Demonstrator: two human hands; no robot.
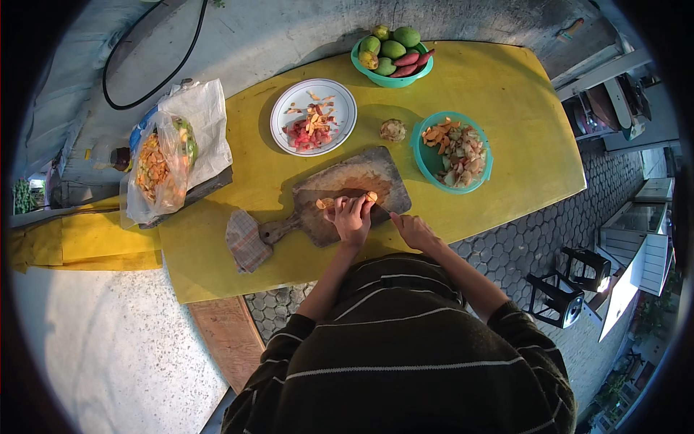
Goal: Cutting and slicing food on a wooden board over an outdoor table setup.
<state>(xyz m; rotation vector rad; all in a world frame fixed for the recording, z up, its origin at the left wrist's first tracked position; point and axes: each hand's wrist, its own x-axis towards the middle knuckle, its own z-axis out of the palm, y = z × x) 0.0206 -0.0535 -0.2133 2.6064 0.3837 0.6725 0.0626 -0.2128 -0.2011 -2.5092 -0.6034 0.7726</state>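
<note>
On the wooden cutting board [347, 190], my left hand [352, 219] presses down on a peeled orange root vegetable, probably sweet potato [371, 196]. An orange end [323, 203] of it, or a second piece, shows past the fingers on the left. My right hand [415, 230] grips a knife [384, 208] by its handle, at the board's right edge. The thin blade points toward the orange piece and is partly lost beside my left fingers. Dark wet stains mark the board's middle.
A turquoise bowl [418, 163] holds cut orange and pale pieces. A rimmed plate [279, 116] carries orange strips and red chunks. Beyond are a round tuber [392, 130] and a green basin [398, 82] of mangoes and red-skinned roots. Left lie a folded cloth [248, 241] and a filled plastic bag [157, 173].
</note>
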